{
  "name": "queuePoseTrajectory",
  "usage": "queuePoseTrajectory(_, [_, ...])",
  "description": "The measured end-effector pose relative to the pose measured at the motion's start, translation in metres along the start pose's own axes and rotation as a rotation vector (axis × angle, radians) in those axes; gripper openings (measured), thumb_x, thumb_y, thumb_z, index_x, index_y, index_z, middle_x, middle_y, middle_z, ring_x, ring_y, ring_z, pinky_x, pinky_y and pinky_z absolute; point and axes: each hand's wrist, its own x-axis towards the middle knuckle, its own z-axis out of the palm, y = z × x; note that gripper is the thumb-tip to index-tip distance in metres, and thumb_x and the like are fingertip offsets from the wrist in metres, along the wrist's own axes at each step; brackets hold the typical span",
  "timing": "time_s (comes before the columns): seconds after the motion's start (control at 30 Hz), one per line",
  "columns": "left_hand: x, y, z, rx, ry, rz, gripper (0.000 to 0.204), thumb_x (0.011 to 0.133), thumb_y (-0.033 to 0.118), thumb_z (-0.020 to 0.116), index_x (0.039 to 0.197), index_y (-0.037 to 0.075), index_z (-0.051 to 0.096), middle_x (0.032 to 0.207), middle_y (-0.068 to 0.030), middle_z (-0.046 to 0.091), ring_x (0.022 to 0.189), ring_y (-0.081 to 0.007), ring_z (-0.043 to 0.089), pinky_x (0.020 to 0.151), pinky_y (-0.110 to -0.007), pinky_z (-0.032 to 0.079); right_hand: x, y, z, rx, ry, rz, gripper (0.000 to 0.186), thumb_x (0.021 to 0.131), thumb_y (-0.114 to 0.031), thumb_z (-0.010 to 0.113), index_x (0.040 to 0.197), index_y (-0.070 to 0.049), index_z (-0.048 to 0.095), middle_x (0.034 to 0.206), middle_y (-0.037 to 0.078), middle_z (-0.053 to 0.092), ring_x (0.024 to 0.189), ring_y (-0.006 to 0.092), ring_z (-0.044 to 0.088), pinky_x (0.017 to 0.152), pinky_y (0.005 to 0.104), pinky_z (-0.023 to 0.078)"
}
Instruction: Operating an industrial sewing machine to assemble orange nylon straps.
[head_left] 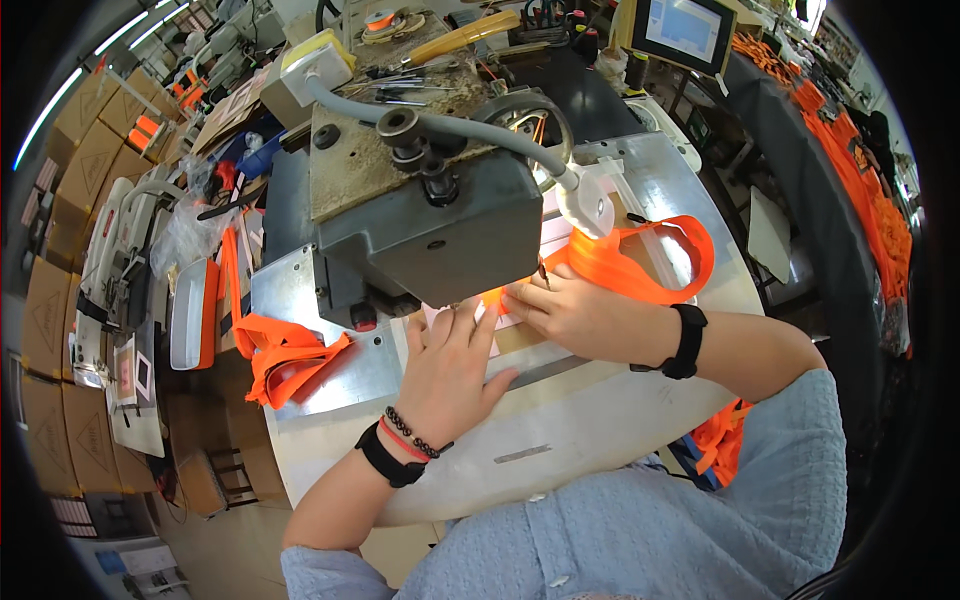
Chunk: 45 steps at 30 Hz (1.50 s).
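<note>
We count two bare hands at one sewing machine (450,230). Our left hand (450,350) lies palm down on the near side of the machine, its four fingers a little apart and its thumb spread out to the right. Our right hand (565,310) is just beside it, fingers close together and tips bent down at a short strip of orange strap (491,298); we cannot tell whether they pinch it or only press. That strip lies near the machine head, between the two hands. We see two larger lots of orange strap by it: one loop (625,275) just right of the right hand, and one bundle (285,345) at the left edge of the metal plate (285,290). There are two black wristbands, one on each wrist, and one lit lamp (588,205) above. Beyond the bench (560,400), one screen (683,30) stands far right; one orange-and-white tray (195,315) sits left.
</note>
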Motion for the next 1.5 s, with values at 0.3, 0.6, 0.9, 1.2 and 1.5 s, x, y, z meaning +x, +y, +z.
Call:
queuePoseTrajectory(0.3, [-0.001,-0.007,-0.003,-0.119,-0.006,0.027,0.077,0.084,0.040,0.074,0.141,-0.005,0.047,0.145,-0.0225,0.046,0.137,-0.0348,0.042,0.115,-0.057,0.026,0.003,0.000,-0.008,0.018,-0.071,-0.003,0.037,0.083,-0.011,0.063,0.119,0.000,0.067,0.132,0.009,0.058,0.104,0.0191,0.059,0.081,0.0303,0.046])
queuePoseTrajectory(0.6, [0.001,-0.018,0.000,-0.169,0.035,0.092,0.077,0.080,0.039,0.078,0.139,-0.001,0.049,0.139,-0.0170,0.052,0.129,-0.0319,0.052,0.110,-0.057,0.032,0.004,0.002,-0.009,0.049,-0.049,0.011,0.036,0.083,-0.010,0.062,0.116,0.000,0.068,0.130,0.008,0.059,0.100,0.0207,0.059,0.085,0.0315,0.048])
queuePoseTrajectory(0.9, [0.003,-0.015,-0.001,-0.126,0.019,0.085,0.075,0.080,0.038,0.078,0.137,-0.002,0.050,0.137,-0.0161,0.054,0.131,-0.0297,0.049,0.110,-0.058,0.031,0.005,0.003,-0.009,0.045,-0.014,-0.020,0.036,0.080,-0.010,0.065,0.114,0.004,0.065,0.122,0.009,0.059,0.104,0.0204,0.056,0.083,0.0309,0.048])
queuePoseTrajectory(1.2, [0.003,-0.015,-0.002,-0.137,0.003,0.078,0.074,0.079,0.037,0.077,0.136,-0.003,0.051,0.137,-0.0164,0.054,0.130,-0.0296,0.050,0.112,-0.057,0.029,0.006,0.002,-0.011,0.002,-0.018,-0.006,0.037,0.081,-0.011,0.065,0.115,0.004,0.066,0.123,0.009,0.060,0.106,0.0206,0.056,0.083,0.0302,0.048])
queuePoseTrajectory(1.5, [0.004,-0.024,-0.003,-0.178,0.006,0.091,0.077,0.080,0.035,0.076,0.141,-0.003,0.047,0.137,-0.0172,0.054,0.130,-0.0334,0.049,0.109,-0.053,0.032,0.007,0.010,-0.004,-0.020,-0.012,-0.032,0.041,0.083,-0.012,0.064,0.121,0.003,0.065,0.125,0.009,0.062,0.116,0.0222,0.054,0.087,0.0315,0.048])
